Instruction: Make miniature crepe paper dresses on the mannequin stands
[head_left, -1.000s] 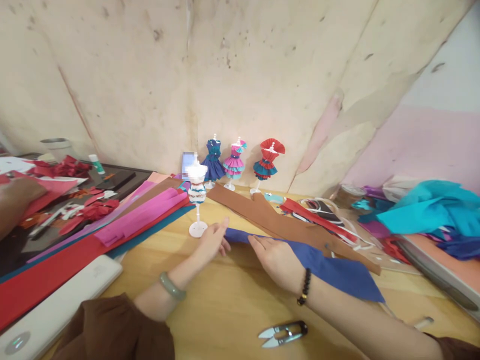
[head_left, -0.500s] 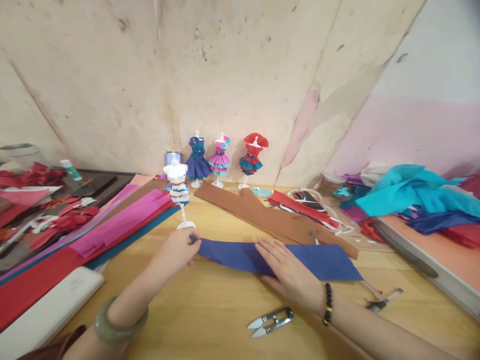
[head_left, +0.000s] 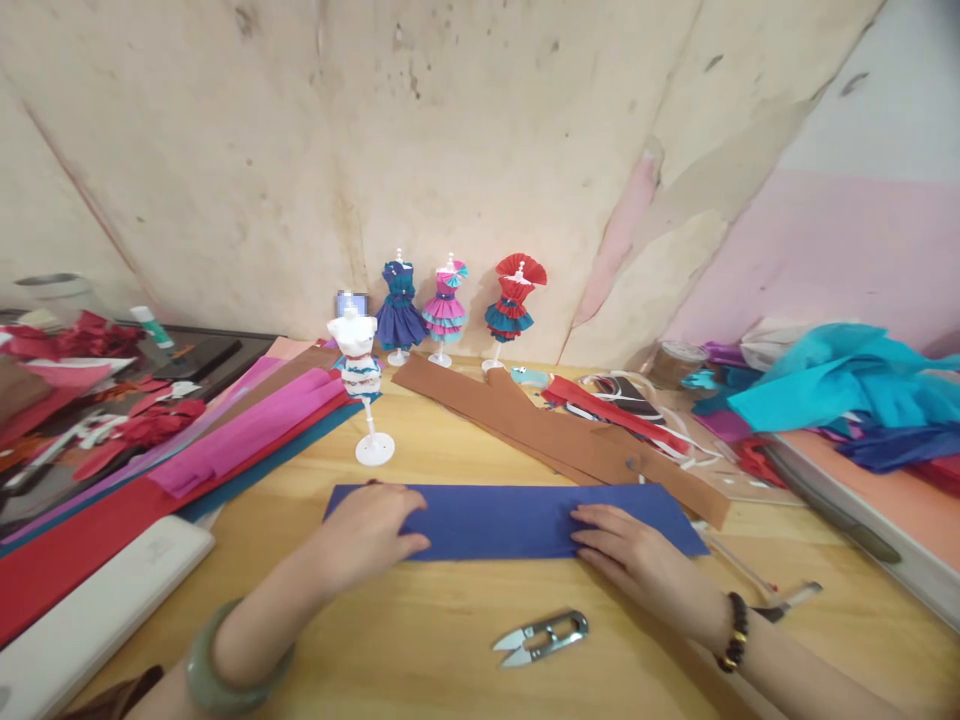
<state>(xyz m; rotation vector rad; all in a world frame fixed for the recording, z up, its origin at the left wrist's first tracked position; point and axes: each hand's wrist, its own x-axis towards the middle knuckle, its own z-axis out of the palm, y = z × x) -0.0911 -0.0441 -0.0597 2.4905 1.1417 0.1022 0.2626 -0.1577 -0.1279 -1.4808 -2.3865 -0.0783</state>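
Observation:
A wide strip of dark blue paper (head_left: 487,522) lies flat on the wooden table, its long edges running left to right. My left hand (head_left: 375,535), with a green bangle on the wrist, rests on the left end of the strip, thumb and fingers apart. Toward the other end, my right hand (head_left: 637,550) lies on the paper with its fingers stretched out. Metal thread snips (head_left: 541,638) sit on the table below the strip. Just beyond the left hand stands a small white dress form (head_left: 360,375) with a band of material around its lower body.
Three small dressed forms (head_left: 446,310) stand by the wall. Brown paper strips (head_left: 540,425) lie behind the blue one. At left are magenta paper (head_left: 247,430), red paper (head_left: 82,555) and a white device (head_left: 105,620). Turquoise material (head_left: 847,390) is heaped at right.
The strip's left end, formerly pinched and lifted by my left hand, now lies flat, and that hand has opened on it. My right hand has slid to the right along the paper.

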